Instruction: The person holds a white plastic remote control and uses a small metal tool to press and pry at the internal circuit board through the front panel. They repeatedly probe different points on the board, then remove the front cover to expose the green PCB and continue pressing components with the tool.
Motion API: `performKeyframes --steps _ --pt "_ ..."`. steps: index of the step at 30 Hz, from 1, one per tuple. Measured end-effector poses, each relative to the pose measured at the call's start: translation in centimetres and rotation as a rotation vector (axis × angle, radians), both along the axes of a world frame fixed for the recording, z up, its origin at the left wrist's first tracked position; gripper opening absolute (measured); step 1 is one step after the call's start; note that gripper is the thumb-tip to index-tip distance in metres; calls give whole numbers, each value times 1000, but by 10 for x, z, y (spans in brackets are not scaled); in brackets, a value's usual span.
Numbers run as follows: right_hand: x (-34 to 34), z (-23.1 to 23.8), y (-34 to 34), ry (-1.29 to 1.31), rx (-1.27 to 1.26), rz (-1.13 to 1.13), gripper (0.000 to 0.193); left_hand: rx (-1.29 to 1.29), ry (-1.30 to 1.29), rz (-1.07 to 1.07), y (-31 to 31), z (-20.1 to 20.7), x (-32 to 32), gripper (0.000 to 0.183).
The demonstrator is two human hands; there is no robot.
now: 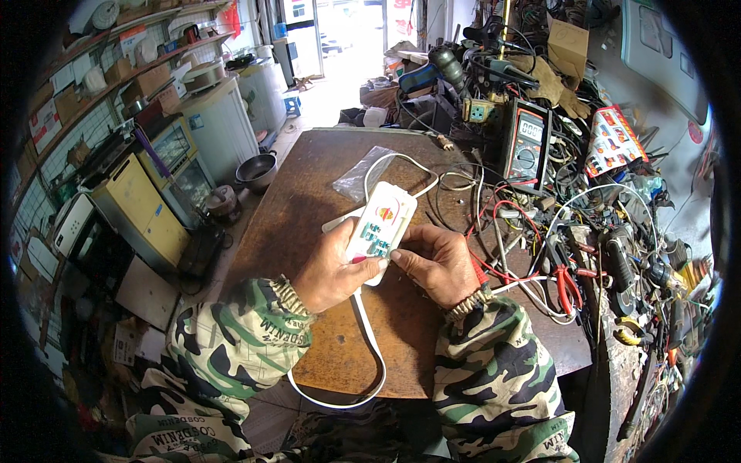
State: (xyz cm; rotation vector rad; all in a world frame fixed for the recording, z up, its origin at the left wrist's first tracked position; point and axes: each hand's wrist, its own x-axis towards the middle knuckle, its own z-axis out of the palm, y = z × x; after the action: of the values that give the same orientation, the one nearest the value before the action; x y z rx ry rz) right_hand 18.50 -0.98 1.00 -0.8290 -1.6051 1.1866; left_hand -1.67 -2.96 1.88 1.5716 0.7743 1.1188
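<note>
A white oblong case (pixel 394 208) with rounded edges, apparently a power strip, is held tilted above the wooden table. Its upper face carries a red-orange mark and rows of green print. My left hand (pixel 328 270) wraps round its lower left side, the thumb lying across the near end. My right hand (pixel 438 266) pinches at the near right corner with thumb and curled fingers; whether a small part sits between them is hidden. A white cord (pixel 378 351) hangs in a loop below the case, and more white cord (pixel 417 160) curls on the table behind it.
On the wooden table (pixel 301 177) lies a clear plastic bag (pixel 363 174). A multimeter (pixel 527 147) stands at the right back, with red leads. Red-handled pliers (pixel 567 289) and heaped tools and wires crowd the right side. Cabinets (pixel 147 204) and a wok (pixel 256 170) are at left.
</note>
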Motion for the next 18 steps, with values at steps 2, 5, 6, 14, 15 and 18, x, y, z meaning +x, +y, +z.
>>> performKeyframes --steps 2,5,6,14,15,18 --pt "2 -2 0 -24 11 -20 20 24 33 13 1 -3 3 47" --pt "5 -4 1 -32 15 -33 20 36 54 15 3 -5 6 46" --pt "4 -4 1 -36 17 -31 20 35 59 20 3 -4 5 46" --pt "3 -1 0 -45 15 -27 19 38 80 38 2 -3 2 43" --pt "3 1 -1 -46 20 -30 19 30 70 36 2 -4 3 42" --pt "3 0 -1 -43 44 -36 18 14 66 38 1 -3 4 41"
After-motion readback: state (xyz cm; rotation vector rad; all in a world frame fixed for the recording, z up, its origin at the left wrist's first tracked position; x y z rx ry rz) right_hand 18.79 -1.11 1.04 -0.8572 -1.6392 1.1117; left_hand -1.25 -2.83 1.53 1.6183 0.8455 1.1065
